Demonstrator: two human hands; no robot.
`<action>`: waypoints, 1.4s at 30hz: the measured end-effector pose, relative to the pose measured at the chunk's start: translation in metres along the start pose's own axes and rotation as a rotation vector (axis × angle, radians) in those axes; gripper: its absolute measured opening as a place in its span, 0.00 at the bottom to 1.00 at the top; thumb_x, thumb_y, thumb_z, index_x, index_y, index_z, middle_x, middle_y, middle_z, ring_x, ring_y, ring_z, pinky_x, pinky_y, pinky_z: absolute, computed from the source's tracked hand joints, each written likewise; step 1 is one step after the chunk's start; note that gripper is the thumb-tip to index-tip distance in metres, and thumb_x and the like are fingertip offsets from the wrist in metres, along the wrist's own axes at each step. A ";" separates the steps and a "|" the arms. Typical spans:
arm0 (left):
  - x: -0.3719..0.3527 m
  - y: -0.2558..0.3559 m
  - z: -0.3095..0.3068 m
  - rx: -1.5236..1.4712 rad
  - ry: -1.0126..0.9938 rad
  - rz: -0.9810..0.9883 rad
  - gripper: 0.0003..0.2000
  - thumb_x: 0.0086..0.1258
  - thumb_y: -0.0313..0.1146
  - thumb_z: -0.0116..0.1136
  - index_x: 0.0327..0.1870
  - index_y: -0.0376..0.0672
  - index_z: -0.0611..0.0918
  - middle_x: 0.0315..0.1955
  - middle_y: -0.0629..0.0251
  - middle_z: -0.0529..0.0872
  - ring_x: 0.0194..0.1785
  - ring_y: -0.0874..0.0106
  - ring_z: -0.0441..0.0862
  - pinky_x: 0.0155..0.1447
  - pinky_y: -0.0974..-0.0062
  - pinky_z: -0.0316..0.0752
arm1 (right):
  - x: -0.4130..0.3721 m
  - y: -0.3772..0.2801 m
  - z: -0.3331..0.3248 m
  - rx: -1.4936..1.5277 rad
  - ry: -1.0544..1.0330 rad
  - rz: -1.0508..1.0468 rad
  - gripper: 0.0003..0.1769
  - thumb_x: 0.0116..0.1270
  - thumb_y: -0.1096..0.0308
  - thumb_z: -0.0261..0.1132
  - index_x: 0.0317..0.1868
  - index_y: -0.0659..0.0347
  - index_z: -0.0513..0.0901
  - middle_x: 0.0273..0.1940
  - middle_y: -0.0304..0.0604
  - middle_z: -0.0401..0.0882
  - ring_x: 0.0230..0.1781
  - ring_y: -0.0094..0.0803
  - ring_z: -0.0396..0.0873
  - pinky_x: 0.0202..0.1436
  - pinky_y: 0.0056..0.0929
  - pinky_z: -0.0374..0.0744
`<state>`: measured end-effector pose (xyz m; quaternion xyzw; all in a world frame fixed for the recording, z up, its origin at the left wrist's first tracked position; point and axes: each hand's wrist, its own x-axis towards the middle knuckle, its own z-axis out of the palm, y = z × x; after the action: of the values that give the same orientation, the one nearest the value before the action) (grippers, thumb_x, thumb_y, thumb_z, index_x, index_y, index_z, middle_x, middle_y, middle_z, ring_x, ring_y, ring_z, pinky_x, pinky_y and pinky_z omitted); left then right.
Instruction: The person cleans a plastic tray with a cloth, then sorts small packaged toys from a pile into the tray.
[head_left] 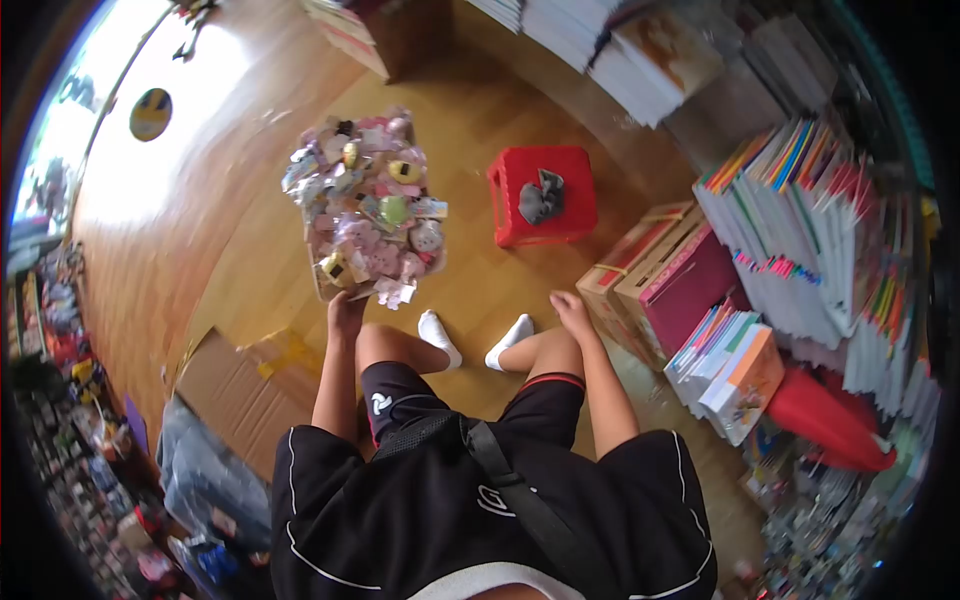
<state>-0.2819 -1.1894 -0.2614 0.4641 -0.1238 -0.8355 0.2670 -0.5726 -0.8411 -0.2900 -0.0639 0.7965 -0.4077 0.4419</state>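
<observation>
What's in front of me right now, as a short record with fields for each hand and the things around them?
left hand: grips the near edge of the box of small packets
right hand: by the right knee, nothing seen in it
red stool: ahead of the feet, grey cloth on top
right side: cardboard cartons, stacks of notebooks
left side: flattened cardboard on the wooden floor
</observation>
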 end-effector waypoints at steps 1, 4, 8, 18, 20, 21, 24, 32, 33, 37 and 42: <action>0.022 -0.009 -0.014 0.005 -0.030 0.021 0.14 0.52 0.21 0.41 0.40 0.25 0.69 0.39 0.48 0.75 0.48 0.57 0.70 0.58 0.62 0.62 | 0.018 0.008 0.011 0.035 0.019 -0.035 0.16 0.57 0.62 0.58 0.39 0.66 0.76 0.34 0.45 0.78 0.37 0.28 0.75 0.42 0.24 0.71; 0.076 -0.041 -0.023 -0.052 -0.294 -0.002 0.14 0.54 0.23 0.43 0.41 0.25 0.71 0.43 0.48 0.74 0.50 0.59 0.69 0.60 0.64 0.58 | 0.089 0.041 0.025 0.151 0.079 -0.114 0.17 0.57 0.60 0.58 0.39 0.66 0.76 0.35 0.46 0.78 0.37 0.28 0.75 0.42 0.25 0.71; 0.125 -0.069 -0.019 -0.114 -0.279 -0.057 0.14 0.54 0.22 0.43 0.43 0.27 0.69 0.42 0.50 0.74 0.48 0.60 0.70 0.59 0.65 0.60 | 0.156 0.050 0.007 -0.074 0.162 -0.164 0.19 0.58 0.57 0.56 0.40 0.67 0.76 0.35 0.46 0.78 0.36 0.31 0.75 0.42 0.27 0.71; 0.113 -0.050 -0.014 -0.016 -0.418 -0.208 0.09 0.53 0.22 0.43 0.36 0.32 0.70 0.35 0.56 0.75 0.42 0.64 0.73 0.53 0.66 0.66 | 0.150 -0.004 0.089 1.202 0.380 0.330 0.23 0.54 0.54 0.61 0.45 0.57 0.68 0.37 0.47 0.71 0.39 0.40 0.71 0.42 0.47 0.73; 0.107 -0.045 -0.011 0.021 -0.437 -0.192 0.10 0.53 0.22 0.42 0.37 0.32 0.70 0.36 0.55 0.74 0.43 0.63 0.72 0.53 0.66 0.66 | 0.166 0.001 0.101 1.211 0.305 0.177 0.22 0.53 0.56 0.62 0.45 0.58 0.68 0.37 0.47 0.70 0.39 0.41 0.71 0.44 0.49 0.72; 0.109 -0.043 -0.012 0.066 -0.444 -0.181 0.11 0.53 0.22 0.42 0.38 0.31 0.69 0.36 0.55 0.74 0.44 0.62 0.72 0.53 0.66 0.66 | 0.177 0.008 0.105 1.219 0.232 0.040 0.22 0.53 0.59 0.63 0.45 0.59 0.68 0.37 0.48 0.69 0.38 0.41 0.71 0.45 0.52 0.71; 0.113 -0.036 -0.011 0.102 -0.450 -0.203 0.13 0.53 0.22 0.42 0.41 0.30 0.68 0.37 0.54 0.74 0.44 0.61 0.73 0.53 0.66 0.68 | 0.159 0.010 0.117 1.292 0.214 -0.100 0.26 0.54 0.60 0.63 0.49 0.63 0.65 0.39 0.46 0.64 0.37 0.39 0.66 0.45 0.49 0.72; 0.115 -0.024 -0.021 0.238 -0.461 -0.187 0.16 0.54 0.26 0.42 0.43 0.28 0.68 0.40 0.50 0.74 0.46 0.59 0.72 0.54 0.65 0.66 | 0.116 0.041 0.131 1.372 0.488 0.118 0.28 0.52 0.57 0.63 0.48 0.63 0.65 0.37 0.47 0.69 0.35 0.40 0.72 0.44 0.46 0.75; 0.115 -0.024 -0.021 0.245 -0.467 -0.208 0.15 0.54 0.26 0.42 0.43 0.29 0.68 0.40 0.50 0.74 0.45 0.58 0.73 0.53 0.64 0.67 | 0.105 0.033 0.123 1.126 0.517 0.327 0.29 0.51 0.55 0.64 0.48 0.63 0.65 0.36 0.49 0.72 0.38 0.43 0.74 0.44 0.46 0.75; 0.101 -0.020 -0.013 0.284 -0.567 -0.214 0.15 0.54 0.27 0.42 0.43 0.30 0.68 0.41 0.50 0.74 0.44 0.58 0.73 0.48 0.61 0.70 | 0.075 0.017 0.100 -0.045 0.631 -0.024 0.34 0.46 0.54 0.67 0.48 0.64 0.65 0.40 0.56 0.72 0.36 0.45 0.75 0.34 0.34 0.76; 0.088 -0.012 -0.001 0.268 -0.513 -0.281 0.15 0.53 0.25 0.41 0.43 0.29 0.68 0.41 0.51 0.74 0.44 0.60 0.72 0.46 0.68 0.70 | 0.078 -0.043 0.111 -0.498 1.118 -0.441 0.25 0.42 0.57 0.67 0.40 0.62 0.74 0.48 0.54 0.67 0.48 0.54 0.63 0.42 0.46 0.69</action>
<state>-0.3224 -1.2287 -0.3303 0.2819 -0.2306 -0.9302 0.0457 -0.5464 -0.9715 -0.3409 -0.1046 0.9452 -0.2637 -0.1612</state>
